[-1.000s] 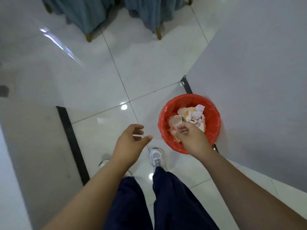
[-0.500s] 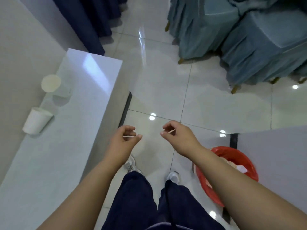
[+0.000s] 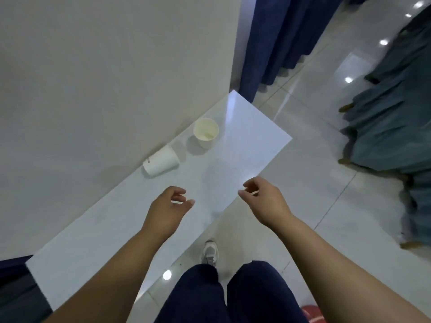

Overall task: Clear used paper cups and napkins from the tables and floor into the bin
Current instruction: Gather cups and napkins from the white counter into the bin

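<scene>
Two white paper cups sit on a narrow white table point(image 3: 251, 127) against the wall. One cup point(image 3: 206, 132) stands upright with its mouth up. The other cup point(image 3: 161, 163) lies on its side just left of it, touching the wall. My left hand point(image 3: 168, 209) hovers over the table below the tipped cup, fingers loosely curled and empty. My right hand point(image 3: 263, 199) hangs at the table's front edge, also empty with fingers apart. A sliver of the red bin point(image 3: 312, 314) shows at the bottom edge.
A beige wall point(image 3: 105, 78) runs behind the table. Dark blue curtains point(image 3: 279, 40) hang at the far end. Teal-covered chairs point(image 3: 391, 127) stand on the right across the glossy tiled floor point(image 3: 326, 183). My legs and a shoe point(image 3: 210, 252) are below.
My right hand left the bin empty after dropping a cup there. The view swung left from the bin to the wall table, and both hands now reach toward the two cups.
</scene>
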